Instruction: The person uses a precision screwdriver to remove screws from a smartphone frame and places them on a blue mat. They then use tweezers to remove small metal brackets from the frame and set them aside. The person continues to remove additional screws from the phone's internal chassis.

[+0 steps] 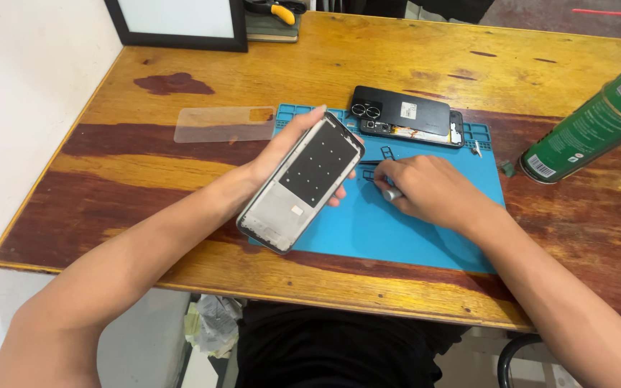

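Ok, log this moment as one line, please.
left hand: holds grey phone frame tilted above blue repair mat | right hand: on mat, gripping small silver tool | black opened phone: at mat's far edge

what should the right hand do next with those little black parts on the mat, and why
Probably lift one small black part and carry it to the phone frame. The right hand rests on the blue mat beside the parts, holding a tool, while the left hand holds the frame tilted, inner side up.

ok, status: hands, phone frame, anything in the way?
Left hand holds phone frame above blue mat. Right hand on mat, gripping small tool. Nothing between them.
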